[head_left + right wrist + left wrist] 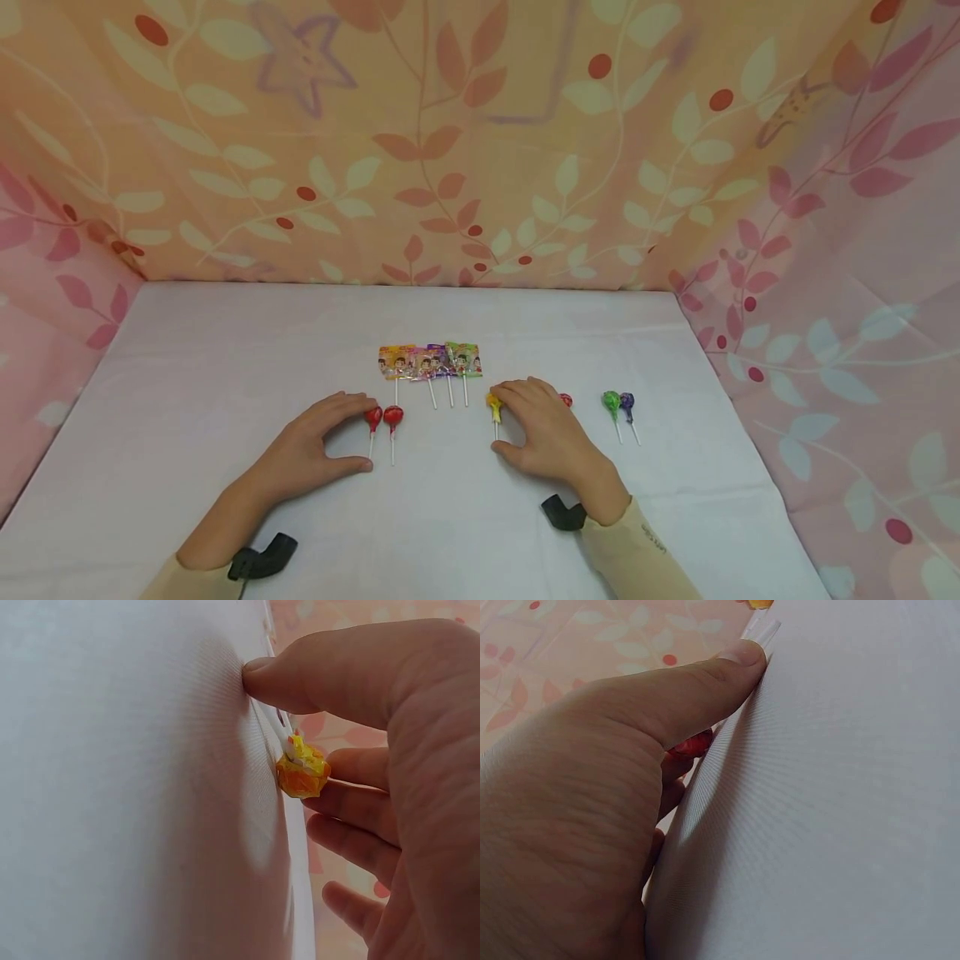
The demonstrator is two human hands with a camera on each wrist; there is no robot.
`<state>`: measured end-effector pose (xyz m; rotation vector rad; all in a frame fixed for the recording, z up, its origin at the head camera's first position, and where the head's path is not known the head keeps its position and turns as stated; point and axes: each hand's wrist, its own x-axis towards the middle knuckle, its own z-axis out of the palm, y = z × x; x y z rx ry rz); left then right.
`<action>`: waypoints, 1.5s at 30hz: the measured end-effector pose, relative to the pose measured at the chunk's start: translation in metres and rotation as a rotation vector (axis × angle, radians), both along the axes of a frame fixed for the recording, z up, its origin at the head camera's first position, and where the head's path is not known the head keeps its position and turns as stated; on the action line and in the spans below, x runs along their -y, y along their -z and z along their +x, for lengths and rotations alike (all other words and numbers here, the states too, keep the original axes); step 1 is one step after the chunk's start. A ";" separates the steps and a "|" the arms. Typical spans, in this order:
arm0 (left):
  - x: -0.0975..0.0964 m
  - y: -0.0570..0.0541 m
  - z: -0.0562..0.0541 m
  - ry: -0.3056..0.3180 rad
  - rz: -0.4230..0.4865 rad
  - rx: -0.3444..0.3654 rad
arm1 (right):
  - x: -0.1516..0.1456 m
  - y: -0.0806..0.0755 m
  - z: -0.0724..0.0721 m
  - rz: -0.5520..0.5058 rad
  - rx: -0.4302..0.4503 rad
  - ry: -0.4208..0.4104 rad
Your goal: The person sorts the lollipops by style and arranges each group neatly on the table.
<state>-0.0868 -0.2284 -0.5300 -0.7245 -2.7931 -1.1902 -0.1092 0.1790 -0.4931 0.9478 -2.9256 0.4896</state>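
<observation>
Two red lollipops [393,418] lie side by side on the white table, sticks toward the person. My left hand [318,440] curves loosely beside them, fingertips at the head of the left one and thumb by its stick end. In the left wrist view a red candy head [695,744] shows beneath the thumb. My right hand [546,429] rests low over the table around a yellow lollipop [493,402], with spread fingers against its head and the thumb near the stick's end. The right wrist view shows the yellow wrapper [302,778] against the fingers.
Several flat lollipops in printed wrappers [431,362] lie in an overlapping row farther back. Another red lollipop [566,401] is partly hidden behind my right hand. Green [611,403] and purple [627,403] lollipops lie together to the right. Patterned curtains [465,167] surround the table.
</observation>
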 end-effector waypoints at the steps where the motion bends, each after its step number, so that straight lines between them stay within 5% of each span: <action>1: 0.000 0.000 0.000 0.002 0.002 0.002 | 0.000 0.000 0.000 0.001 0.003 0.000; 45: -0.001 0.001 0.000 0.000 -0.009 -0.005 | 0.019 -0.001 -0.001 0.009 -0.115 -0.094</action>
